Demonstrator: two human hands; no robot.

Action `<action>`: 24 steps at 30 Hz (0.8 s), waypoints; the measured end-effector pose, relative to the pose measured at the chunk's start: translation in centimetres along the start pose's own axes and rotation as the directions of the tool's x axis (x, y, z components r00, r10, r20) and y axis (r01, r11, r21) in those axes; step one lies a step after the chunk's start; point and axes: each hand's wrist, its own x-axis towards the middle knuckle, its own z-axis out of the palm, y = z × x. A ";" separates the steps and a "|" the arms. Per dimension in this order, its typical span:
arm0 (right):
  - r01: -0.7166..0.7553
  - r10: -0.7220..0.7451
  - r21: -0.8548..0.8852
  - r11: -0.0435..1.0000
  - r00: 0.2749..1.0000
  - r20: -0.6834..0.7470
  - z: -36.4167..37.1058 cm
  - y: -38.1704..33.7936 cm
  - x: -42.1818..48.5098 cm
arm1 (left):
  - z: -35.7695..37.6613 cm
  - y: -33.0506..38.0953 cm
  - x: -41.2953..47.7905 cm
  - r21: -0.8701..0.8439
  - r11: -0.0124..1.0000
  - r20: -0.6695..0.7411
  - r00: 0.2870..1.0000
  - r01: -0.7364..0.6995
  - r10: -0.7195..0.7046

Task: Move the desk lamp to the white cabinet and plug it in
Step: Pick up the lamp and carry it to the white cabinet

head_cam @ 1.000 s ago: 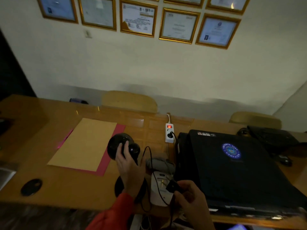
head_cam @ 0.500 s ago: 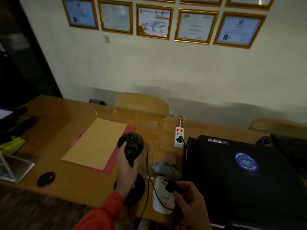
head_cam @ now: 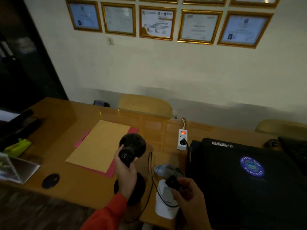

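Observation:
The black desk lamp has a round glossy shade and a round base near the desk's front edge. My left hand is wrapped around its neck just below the shade. Its black cord loops down to my right hand, which grips the lamp's black plug free of any socket. A white power strip with a red lit switch lies farther back on the wooden desk, with another black plug in it. No white cabinet is in view.
A brown envelope on a pink folder lies left of the lamp. A large black printer fills the right side. A small white device and grey cloth sit below my right hand. A black disc lies front left.
The view has shifted left and back from the desk. Both hands keep their grips on the lamp neck and the plug, and the lamp has stayed close to the same spot on the desk.

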 end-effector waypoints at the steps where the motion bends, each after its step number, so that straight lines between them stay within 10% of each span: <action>1: 0.019 -0.019 0.008 1.000 1.000 0.006 0.5 -0.6 0.4 | -0.8 0.3 0.2 -0.021 1.000 0.000 1.000 -0.021 0.021; 12: 0.408 -0.418 0.095 0.908 0.897 0.145 10.6 -11.4 4.0 | -15.8 6.2 5.8 -0.044 0.970 -0.079 0.969 -0.238 0.234; 24: 0.423 -0.598 0.425 0.800 0.620 0.508 32.0 -22.6 0.0 | -40.2 9.6 7.0 0.280 0.897 -0.460 0.772 -0.343 0.439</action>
